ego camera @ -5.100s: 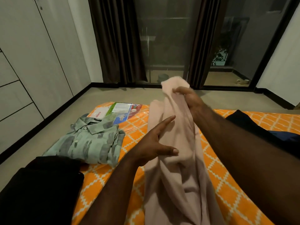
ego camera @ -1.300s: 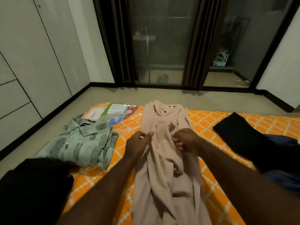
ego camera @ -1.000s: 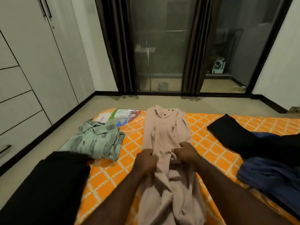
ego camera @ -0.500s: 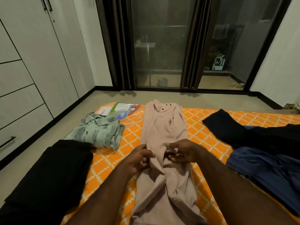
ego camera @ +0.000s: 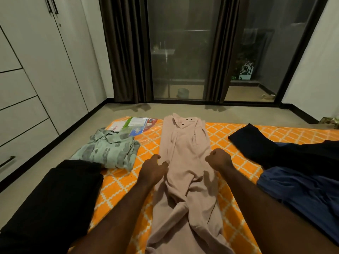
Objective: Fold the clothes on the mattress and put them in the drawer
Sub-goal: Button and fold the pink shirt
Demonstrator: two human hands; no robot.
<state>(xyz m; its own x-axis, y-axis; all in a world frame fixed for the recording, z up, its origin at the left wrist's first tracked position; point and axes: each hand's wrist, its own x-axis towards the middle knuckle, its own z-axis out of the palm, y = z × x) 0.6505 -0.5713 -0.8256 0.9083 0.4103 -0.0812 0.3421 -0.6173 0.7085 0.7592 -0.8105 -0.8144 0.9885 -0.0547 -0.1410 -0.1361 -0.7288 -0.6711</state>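
Note:
A pale pink garment (ego camera: 185, 162) lies lengthwise down the middle of the orange patterned mattress (ego camera: 225, 162), its buttoned end at the far side. My left hand (ego camera: 153, 169) pinches its left edge about halfway along. My right hand (ego camera: 218, 159) is curled in a fist on its right edge. The near part of the garment is still rumpled between my forearms. A folded green patterned shirt (ego camera: 108, 151) sits at the mattress's left edge. The white wardrobe drawers (ego camera: 20, 123) stand along the left wall, all closed.
A black garment (ego camera: 55, 198) lies at the near left, partly off the mattress. Another black garment (ego camera: 256, 143) and a blue one (ego camera: 302, 189) lie on the right. A plastic packet (ego camera: 136, 123) rests at the far left corner. Curtains and glass doors (ego camera: 179, 52) lie beyond bare floor.
My hands have moved apart from the garment's middle to its left and right edges, and the fabric between them lies flatter and wider.

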